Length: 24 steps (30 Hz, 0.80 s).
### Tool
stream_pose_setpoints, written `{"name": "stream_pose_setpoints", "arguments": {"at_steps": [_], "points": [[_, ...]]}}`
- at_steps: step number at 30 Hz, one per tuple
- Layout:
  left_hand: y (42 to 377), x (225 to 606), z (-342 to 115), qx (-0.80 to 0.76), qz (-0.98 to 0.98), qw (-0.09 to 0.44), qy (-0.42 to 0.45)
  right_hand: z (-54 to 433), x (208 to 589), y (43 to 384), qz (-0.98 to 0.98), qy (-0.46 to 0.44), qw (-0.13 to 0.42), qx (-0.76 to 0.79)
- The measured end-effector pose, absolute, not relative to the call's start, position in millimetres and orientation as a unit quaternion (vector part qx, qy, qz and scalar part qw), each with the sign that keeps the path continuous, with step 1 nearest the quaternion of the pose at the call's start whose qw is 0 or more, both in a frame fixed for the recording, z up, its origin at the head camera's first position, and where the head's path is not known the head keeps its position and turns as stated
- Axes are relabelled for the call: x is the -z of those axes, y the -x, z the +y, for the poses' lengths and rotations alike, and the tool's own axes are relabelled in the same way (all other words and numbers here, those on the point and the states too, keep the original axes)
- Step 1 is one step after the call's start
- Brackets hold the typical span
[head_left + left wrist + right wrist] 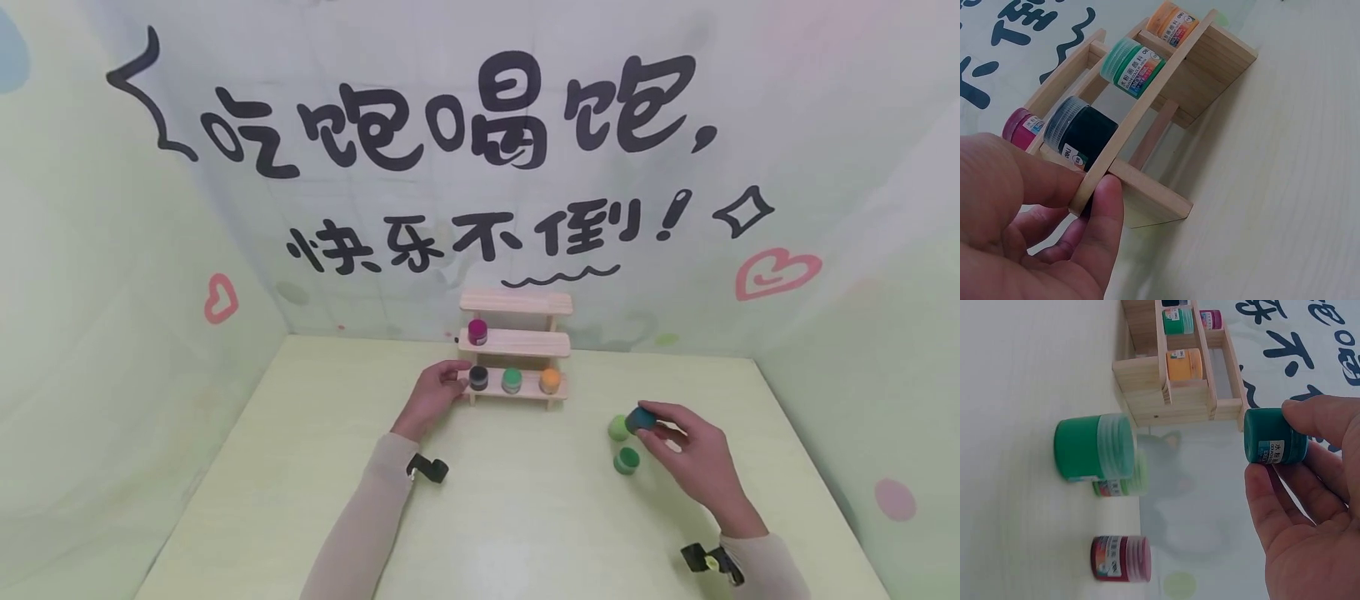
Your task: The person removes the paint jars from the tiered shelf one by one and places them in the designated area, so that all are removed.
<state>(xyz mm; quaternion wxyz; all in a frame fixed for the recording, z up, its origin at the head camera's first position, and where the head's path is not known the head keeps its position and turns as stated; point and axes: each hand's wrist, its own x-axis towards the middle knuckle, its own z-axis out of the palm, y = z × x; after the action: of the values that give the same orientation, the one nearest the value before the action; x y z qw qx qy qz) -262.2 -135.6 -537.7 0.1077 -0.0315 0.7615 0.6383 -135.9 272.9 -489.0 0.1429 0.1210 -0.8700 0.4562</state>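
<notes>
My left hand (432,396) pinches the left end of the lowest board of a small three-step wooden rack (1179,75). Close to those fingers, on that board, stands a black paint jar (1082,132). A green jar (512,381) and an orange jar (550,381) share the same step, while a magenta jar (477,332) stands one step higher. Over the table to the right, my right hand (693,450) holds a teal paint jar (1275,435) between thumb and fingers, clear of the surface.
Below and beside the held jar, a light green jar (618,428) and a dark green jar (626,461) stand on the pale table (510,517). A dark red jar (1120,558) shows on the table in the right wrist view. Behind the rack hangs a printed cloth (375,308).
</notes>
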Motion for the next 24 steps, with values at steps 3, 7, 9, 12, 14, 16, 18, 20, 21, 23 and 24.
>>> {"name": "stream_pose_setpoints", "arguments": {"at_steps": [3,7,9,12,14,16,18,20,21,23,24], "points": [[262,536,-134,-0.640,0.760,0.109,0.030,279,491,128,-0.864,-0.118,0.155,-0.464],[263,536,-134,-0.642,0.759,0.105,0.034,287,494,120,-0.859,-0.117,0.167,-0.470],[264,536,-134,-0.644,0.757,0.105,0.034,291,496,117,-0.857,-0.115,0.169,-0.473],[265,537,-135,-0.645,0.757,0.104,0.033,297,500,113,-0.864,-0.103,0.166,-0.464],[266,538,-134,-0.647,0.754,0.107,0.035,301,503,109,-0.869,-0.093,0.163,-0.459],[266,538,-133,-0.646,0.755,0.107,0.036,304,505,104,-0.873,-0.084,0.160,-0.453],[265,539,-133,-0.647,0.754,0.110,0.038,307,508,99,-0.874,-0.077,0.158,-0.453],[265,538,-132,-0.647,0.753,0.112,0.039,309,510,95,-0.875,-0.070,0.156,-0.453],[264,538,-132,-0.646,0.754,0.112,0.039,310,511,93,-0.875,-0.067,0.154,-0.453],[264,538,-132,-0.646,0.754,0.113,0.038,313,513,90,-0.877,-0.061,0.151,-0.452],[264,538,-132,-0.646,0.755,0.112,0.036,315,513,89,-0.878,-0.058,0.149,-0.451]]}}
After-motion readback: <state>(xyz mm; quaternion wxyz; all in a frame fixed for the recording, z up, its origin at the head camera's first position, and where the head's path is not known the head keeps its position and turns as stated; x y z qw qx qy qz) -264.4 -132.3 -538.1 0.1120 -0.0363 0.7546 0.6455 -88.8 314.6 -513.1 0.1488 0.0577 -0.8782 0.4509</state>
